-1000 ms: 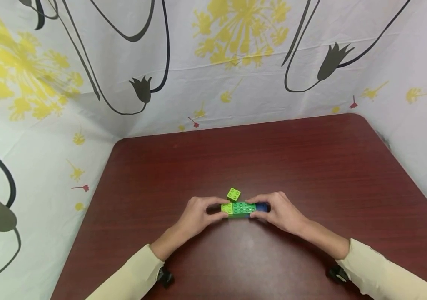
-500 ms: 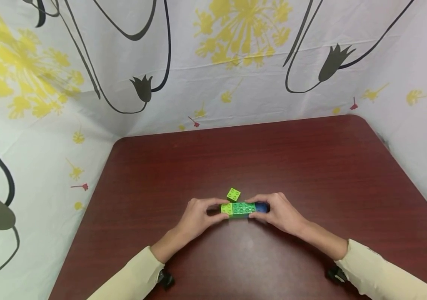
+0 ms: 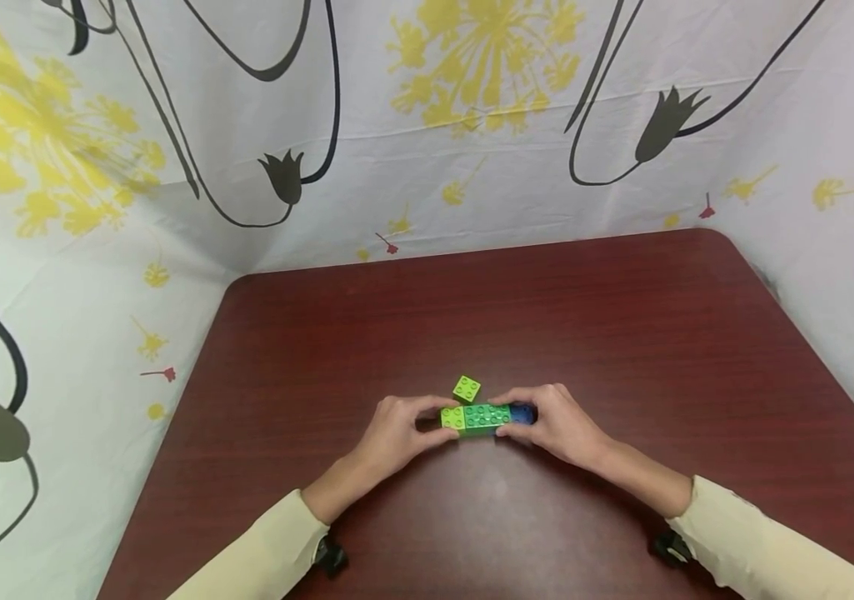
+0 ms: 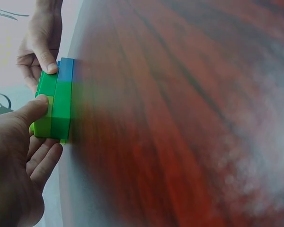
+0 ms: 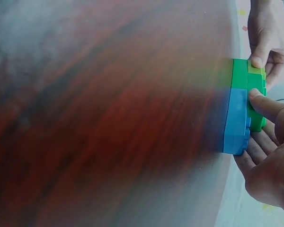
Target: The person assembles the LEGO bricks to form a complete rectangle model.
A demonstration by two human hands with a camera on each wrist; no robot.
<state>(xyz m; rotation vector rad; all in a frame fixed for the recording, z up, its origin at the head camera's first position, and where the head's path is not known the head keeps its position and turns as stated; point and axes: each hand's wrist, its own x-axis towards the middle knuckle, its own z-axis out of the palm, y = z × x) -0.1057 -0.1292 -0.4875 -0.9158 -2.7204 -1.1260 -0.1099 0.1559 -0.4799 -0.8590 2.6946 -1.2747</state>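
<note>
Two layers of toy building bricks form a bar lying near the middle of the table. On top are a small lime brick (image 3: 452,418) at the left and a longer green brick (image 3: 483,416) beside it. Underneath, the left wrist view shows a lower green brick (image 4: 61,111) end to end with a blue brick (image 4: 65,71), whose studs are bare at the right end. My left hand (image 3: 391,429) pinches the lime brick between thumb and fingers. With thumb and fingers, my right hand (image 3: 563,425) pinches the upper green brick over the blue one.
Just behind the bar lies a loose lime brick (image 3: 466,389) with its studs up. The dark red wooden table (image 3: 471,317) has patterned white cloth (image 3: 441,217) hanging behind and at both sides. Dark straps (image 3: 331,556) show near the sleeve ends.
</note>
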